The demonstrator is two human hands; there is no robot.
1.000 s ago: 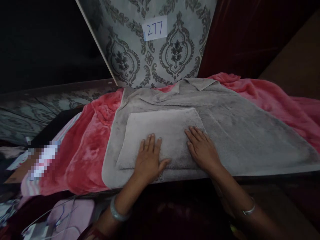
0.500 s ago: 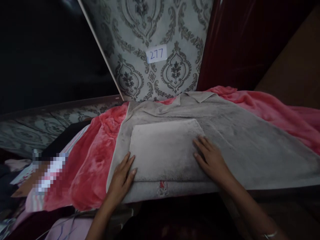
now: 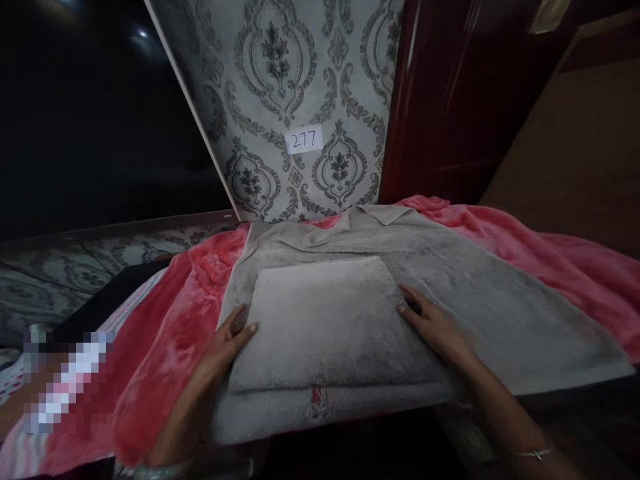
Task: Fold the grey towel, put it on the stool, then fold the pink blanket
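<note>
A folded grey towel (image 3: 325, 320) lies on top of a larger grey towel (image 3: 500, 313) that is spread flat over a pink blanket (image 3: 165, 333). My left hand (image 3: 223, 347) grips the folded towel's left edge, thumb on top and fingers tucked beside it. My right hand (image 3: 435, 327) holds the folded towel's right edge in the same way, fingertips at its side. A small red mark (image 3: 316, 395) shows on the lower towel's near hem.
Patterned grey wallpaper stands behind with a white label (image 3: 304, 140) reading 277. A dark red cabinet (image 3: 450, 100) rises at the back right. Striped cloth and a blurred patch (image 3: 60, 393) lie at the left. The pink blanket extends to the right (image 3: 575, 267).
Both hands slid off the top of the folded towel outward to its left and right edges. The view tilted up, showing more wall.
</note>
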